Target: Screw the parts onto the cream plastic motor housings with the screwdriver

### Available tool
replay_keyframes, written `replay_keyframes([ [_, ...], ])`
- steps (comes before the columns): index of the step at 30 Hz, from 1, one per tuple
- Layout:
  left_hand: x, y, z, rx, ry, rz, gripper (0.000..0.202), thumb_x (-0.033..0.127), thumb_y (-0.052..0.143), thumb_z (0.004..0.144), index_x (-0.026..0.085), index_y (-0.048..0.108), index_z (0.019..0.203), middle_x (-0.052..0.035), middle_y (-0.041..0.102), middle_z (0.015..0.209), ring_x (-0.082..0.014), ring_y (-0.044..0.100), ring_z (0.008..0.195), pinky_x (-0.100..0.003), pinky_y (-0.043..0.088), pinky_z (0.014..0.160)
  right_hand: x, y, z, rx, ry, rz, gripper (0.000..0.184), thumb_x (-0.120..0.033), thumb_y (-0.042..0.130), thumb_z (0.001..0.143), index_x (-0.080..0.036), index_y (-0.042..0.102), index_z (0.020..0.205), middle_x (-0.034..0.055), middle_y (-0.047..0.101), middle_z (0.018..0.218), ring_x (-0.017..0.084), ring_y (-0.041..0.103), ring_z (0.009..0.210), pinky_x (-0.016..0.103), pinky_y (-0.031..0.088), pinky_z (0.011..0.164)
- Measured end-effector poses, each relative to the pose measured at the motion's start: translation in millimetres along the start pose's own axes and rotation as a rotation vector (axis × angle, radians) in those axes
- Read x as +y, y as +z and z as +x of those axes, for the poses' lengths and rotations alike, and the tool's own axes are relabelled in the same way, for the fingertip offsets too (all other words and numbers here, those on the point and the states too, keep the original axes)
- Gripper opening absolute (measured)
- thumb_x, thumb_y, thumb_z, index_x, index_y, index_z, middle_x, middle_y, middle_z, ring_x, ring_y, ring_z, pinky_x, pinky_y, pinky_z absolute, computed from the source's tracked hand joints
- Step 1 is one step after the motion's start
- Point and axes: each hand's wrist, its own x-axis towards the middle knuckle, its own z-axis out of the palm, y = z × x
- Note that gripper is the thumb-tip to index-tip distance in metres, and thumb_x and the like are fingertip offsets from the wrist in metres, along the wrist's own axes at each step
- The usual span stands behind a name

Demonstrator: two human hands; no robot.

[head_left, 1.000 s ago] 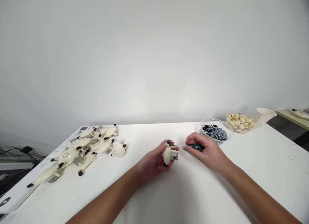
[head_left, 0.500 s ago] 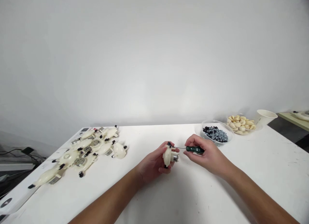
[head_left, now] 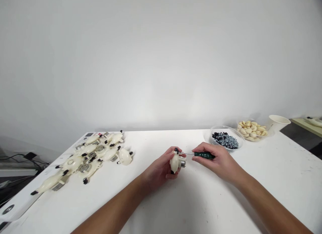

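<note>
Near the middle of the white table, my left hand (head_left: 161, 170) grips a cream plastic motor housing (head_left: 174, 162) with black end pieces and a silver motor (head_left: 182, 163) sticking out to the right. My right hand (head_left: 217, 161) is closed around the dark green handle of a screwdriver (head_left: 205, 155). Its thin shaft lies level and points left, with the tip at the housing's upper black piece (head_left: 176, 150). Whether a screw sits under the tip is too small to tell.
Several similar cream motor housings (head_left: 71, 163) lie heaped on the left of the table (head_left: 151, 214). At the back right stand a clear bowl (head_left: 240, 145) of screws and black parts, a clear tub of cream plastic pieces (head_left: 251, 130) and a white cup (head_left: 278, 123).
My right hand's fingers have shifted their hold on the screwdriver handle, the index finger now lying flatter along it. The housing in my left hand has barely moved.
</note>
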Motion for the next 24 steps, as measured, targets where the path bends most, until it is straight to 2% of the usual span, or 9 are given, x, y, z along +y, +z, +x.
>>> replay_keyframes([
  [7, 1.4, 0.0, -0.9, 0.007, -0.017, 0.009, 0.026, 0.044, 0.069, 0.093, 0.025, 0.058, 0.108, -0.0048, 0.061, 0.11, -0.009, 0.052, 0.068, -0.021, 0.017, 0.048, -2.3, -0.4, -0.3, 0.004, 0.009, 0.003, 0.021, -0.045, 0.07, 0.095, -0.026, 0.076, 0.102, 0.0056, 0.078, 0.1, 0.024, 0.072, 0.088, 0.033, 0.058, 0.07],
  [12, 1.9, 0.2, -1.1, -0.002, -0.012, 0.017, 0.022, 0.041, 0.066, 0.095, 0.025, 0.058, 0.108, -0.0043, 0.06, 0.109, -0.0094, 0.052, 0.069, -0.021, 0.017, 0.048, -4.5, -1.0, 0.4, -0.005, 0.022, -0.011, 0.02, -0.045, 0.069, 0.096, -0.028, 0.078, 0.101, 0.0038, 0.079, 0.099, 0.023, 0.072, 0.087, 0.032, 0.056, 0.068],
  [24, 0.1, 0.0, 0.3, 0.019, -0.003, 0.049, 0.024, 0.044, 0.066, 0.094, 0.025, 0.058, 0.106, -0.004, 0.06, 0.11, -0.0085, 0.05, 0.068, -0.021, 0.015, 0.048, -5.4, -1.4, 1.4, -0.056, -0.013, -0.089, 0.028, -0.044, 0.056, 0.103, -0.026, 0.075, 0.095, 0.0024, 0.074, 0.082, 0.019, 0.062, 0.069, 0.03, 0.045, 0.059],
])
